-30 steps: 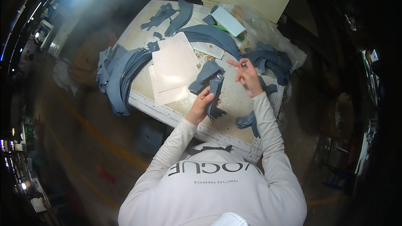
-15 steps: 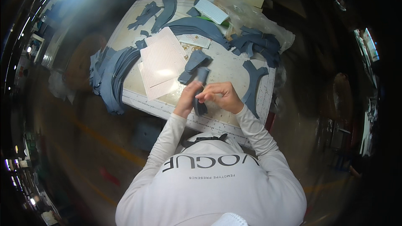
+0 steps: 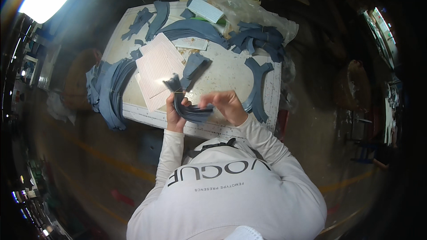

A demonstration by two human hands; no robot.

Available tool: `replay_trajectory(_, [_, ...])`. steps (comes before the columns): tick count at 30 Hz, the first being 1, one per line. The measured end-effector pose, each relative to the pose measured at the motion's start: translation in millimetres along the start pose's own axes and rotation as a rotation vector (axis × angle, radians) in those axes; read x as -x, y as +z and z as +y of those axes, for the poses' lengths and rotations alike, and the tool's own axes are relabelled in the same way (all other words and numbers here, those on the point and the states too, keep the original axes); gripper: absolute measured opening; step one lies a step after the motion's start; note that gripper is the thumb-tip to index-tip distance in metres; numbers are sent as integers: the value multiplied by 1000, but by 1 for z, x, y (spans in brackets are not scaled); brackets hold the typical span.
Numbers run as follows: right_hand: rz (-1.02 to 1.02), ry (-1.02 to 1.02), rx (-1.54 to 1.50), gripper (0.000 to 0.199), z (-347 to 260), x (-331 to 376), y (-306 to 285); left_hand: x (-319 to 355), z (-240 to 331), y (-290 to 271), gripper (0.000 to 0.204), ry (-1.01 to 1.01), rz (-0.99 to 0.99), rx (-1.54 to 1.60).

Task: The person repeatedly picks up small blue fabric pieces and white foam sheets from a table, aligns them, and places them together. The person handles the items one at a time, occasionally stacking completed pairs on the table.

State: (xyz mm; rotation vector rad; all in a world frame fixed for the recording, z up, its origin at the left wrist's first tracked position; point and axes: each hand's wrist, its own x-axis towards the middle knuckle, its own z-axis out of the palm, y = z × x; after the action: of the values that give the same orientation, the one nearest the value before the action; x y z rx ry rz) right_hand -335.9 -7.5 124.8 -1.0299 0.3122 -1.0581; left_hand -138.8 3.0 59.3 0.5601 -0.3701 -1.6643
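My left hand (image 3: 175, 113) is closed around a curved bundle of blue-grey fabric pieces (image 3: 192, 114), held above the near part of the table. A thin yellowish tie crosses the bundle near its upper end, and the layered edges fan out toward the right. Just right of the bundle is my right hand (image 3: 226, 106), its fingers apart and partly blurred, with nothing visible in them. Another small blue-grey fabric bundle (image 3: 194, 67) lies on the table beyond my left hand.
Lined paper sheets (image 3: 159, 64) lie left of centre. A long fabric stack (image 3: 111, 91) hangs over the table's left edge. More fabric bundles (image 3: 262, 40) and clear plastic (image 3: 253, 11) are at the far right. A forked fabric piece (image 3: 257, 86) lies along the right side.
The bundle has turned from upright to a bent curve in my left hand, which moved left. My right hand has come away from it. The whole view has shifted slightly.
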Motion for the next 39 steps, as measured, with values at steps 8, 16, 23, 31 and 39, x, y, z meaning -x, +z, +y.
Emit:
replay_trajectory(8, [-37, -191, 660, 54, -2, -3, -8, 9, 14, 46, 28, 291, -239, -1261])
replay_trajectory(16, [195, 22, 412, 23, 14, -11, -39, 13, 2, 26, 42, -128, -171, -809])
replay_trajectory(23, [521, 134, 445, 30, 54, -61, -124, 2, -26, -32, 38, -148, 78, -1034])
replay_trajectory(31, [496, 127, 681, 33, 61, -89, -170, -19, -16, -64, 28, 583, 512, -1559])
replay_trajectory(39, [707, 110, 1258, 22, -10, 29, -225, -16, -55, -21, 27, 136, 90, -1221])
